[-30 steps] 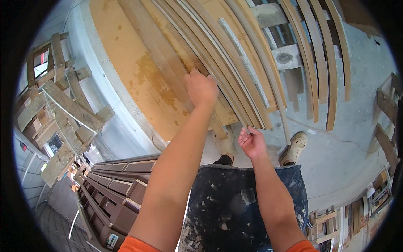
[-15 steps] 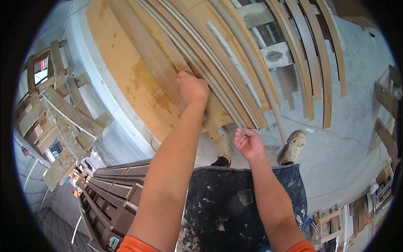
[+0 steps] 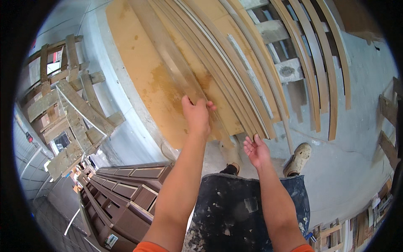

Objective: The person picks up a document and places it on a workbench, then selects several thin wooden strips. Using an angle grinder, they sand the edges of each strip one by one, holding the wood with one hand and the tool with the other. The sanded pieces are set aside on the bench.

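A wide brown wooden strip [image 3: 168, 59] lies lengthwise on the yellow-tan board [image 3: 130, 63], which has dark wet-looking patches. My left hand [image 3: 197, 116] is on this strip near its close end, thumb at the left edge and fingers across toward the right edge. To the right runs a bundle of long, narrow wooden strips [image 3: 226, 75], some with pale edges. At the bundle's near end, my right hand [image 3: 257, 153] has its palm turned up, with thumb and fingertips pinched on the end of a strip; the exact grip is partly hidden.
More long strips [image 3: 325, 63] lie across a wooden pallet [image 3: 289, 70] at the right. Wooden pallet frames [image 3: 77, 101] stand at the left. Dark brown panelled pieces [image 3: 138, 191] are stacked at lower left. My shoe [image 3: 300, 157] is on the grey floor near the strips.
My left hand has slid nearer along the wide strip, its fingers now showing over the right edge. My right hand stays at the bundle's end. The whole view has shifted slightly.
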Demonstrator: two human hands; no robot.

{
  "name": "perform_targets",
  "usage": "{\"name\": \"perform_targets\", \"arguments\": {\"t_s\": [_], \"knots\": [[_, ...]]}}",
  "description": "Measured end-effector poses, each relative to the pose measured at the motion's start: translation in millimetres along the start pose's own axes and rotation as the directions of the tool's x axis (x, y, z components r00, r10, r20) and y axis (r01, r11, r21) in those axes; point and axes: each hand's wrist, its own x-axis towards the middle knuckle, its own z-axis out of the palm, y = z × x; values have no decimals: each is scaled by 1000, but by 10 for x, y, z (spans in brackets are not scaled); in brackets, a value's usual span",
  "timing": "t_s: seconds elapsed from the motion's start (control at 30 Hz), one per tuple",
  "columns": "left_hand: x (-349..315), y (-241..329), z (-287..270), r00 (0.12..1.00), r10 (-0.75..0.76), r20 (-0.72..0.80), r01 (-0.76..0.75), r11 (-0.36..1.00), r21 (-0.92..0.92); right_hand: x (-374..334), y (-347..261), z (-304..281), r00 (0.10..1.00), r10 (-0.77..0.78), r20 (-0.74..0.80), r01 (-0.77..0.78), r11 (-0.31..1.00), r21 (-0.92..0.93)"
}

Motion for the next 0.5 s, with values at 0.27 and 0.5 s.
{"name": "perform_targets", "arguments": {"t_s": [0.27, 0.5], "knots": [[-837, -57, -604, 994, -100, 52, 107, 983, -149, -32, 163, -76, 999, -42, -3, 40, 978, -203], [-1713, -477, -1021, 963, -268, 8, 262, 933, -245, -4, 373, 25, 1000, -3, -31, -3, 977, -215]]}}
